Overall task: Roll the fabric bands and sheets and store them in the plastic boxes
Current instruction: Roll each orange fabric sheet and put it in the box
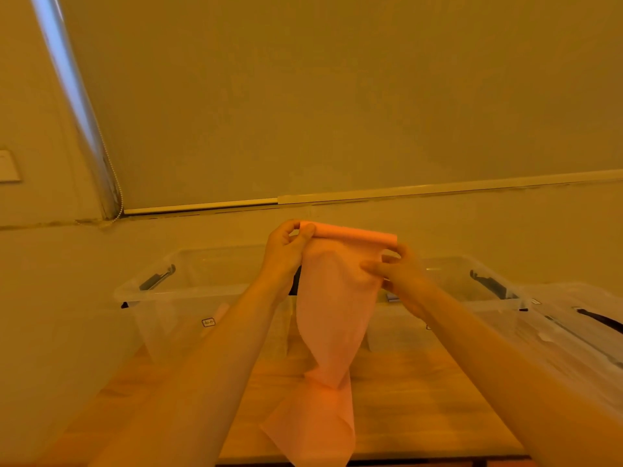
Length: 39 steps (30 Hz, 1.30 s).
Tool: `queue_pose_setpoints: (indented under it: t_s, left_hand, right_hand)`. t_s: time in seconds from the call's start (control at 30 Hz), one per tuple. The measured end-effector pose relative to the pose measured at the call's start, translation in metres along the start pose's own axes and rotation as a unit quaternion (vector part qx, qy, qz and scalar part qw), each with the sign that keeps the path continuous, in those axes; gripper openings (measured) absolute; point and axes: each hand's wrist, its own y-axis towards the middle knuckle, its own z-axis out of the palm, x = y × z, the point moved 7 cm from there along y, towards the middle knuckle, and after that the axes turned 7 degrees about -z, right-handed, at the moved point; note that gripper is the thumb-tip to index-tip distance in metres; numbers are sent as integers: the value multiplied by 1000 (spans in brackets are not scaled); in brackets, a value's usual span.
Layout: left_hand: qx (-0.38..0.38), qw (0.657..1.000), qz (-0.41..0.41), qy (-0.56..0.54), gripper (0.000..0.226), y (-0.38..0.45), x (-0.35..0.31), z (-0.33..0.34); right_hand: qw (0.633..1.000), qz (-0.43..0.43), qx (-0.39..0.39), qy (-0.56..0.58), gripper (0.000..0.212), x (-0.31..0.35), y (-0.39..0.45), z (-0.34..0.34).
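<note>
Both hands [340, 264] pinched the pink band's [332, 318] barely started roll; most hung unrolled, the boxes [188, 284] seemingly unfilled.

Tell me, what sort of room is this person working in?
Probably an ordinary indoor room, a home or office, rather than a workshop. A wooden table stands against a plain wall, a roller blind with a bead chain hangs above, and clear plastic storage boxes sit on the table.

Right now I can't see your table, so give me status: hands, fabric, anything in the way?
Left hand and right hand grip pink band, top partly rolled. Tail twisted, trailing on table. Clear boxes behind, open. Nothing blocking.
</note>
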Motion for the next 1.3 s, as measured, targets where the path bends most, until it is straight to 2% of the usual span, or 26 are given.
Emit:
queue_pose_setpoints:
  t_s: [0.13, 0.27, 0.5, 0.67, 0.77, 0.93, 1.13, 1.2, 1.3]
  left_hand:
    - [-26, 999, -17, -32, 29, 1, 3, -7]
    - [-37, 998, -19, -41, 29, 5, 5, -17]
    - [-52, 996, -36, -64, 31, 11, 10, -28]
    - [-45, 993, -43, -103, 28, 11, 6, -24]
    - [-45, 992, -40, -111, 30, 12, 3, -23]
    - [-48, 991, -31, -120, 34, 17, 1, -30]
    - [-44, 993, -1, -111, 31, 32, -18, -47]
    - [-41, 993, 0, -114, 30, 35, -22, -51]
    - [-41, 991, 5, -124, 21, 37, -23, -54]
  right_hand:
    - [999, 34, 27, -7, 33, -29, -9, 3]
    - [998, 52, 37, 3, 17, -45, -22, 6]
    - [994, 56, 59, 79, 17, -42, -32, 12]
    - [993, 50, 110, -15, 36, -44, -45, 23]
    - [993, 60, 103, -24, 26, -55, -54, 24]
    - [989, 93, 82, 85, 19, -64, -59, 24]
    - [980, 84, 99, 152, 22, -28, -47, 27]
    - [983, 78, 116, 119, 21, -23, -46, 27]
    - [990, 65, 127, -6, 31, -32, -50, 24]
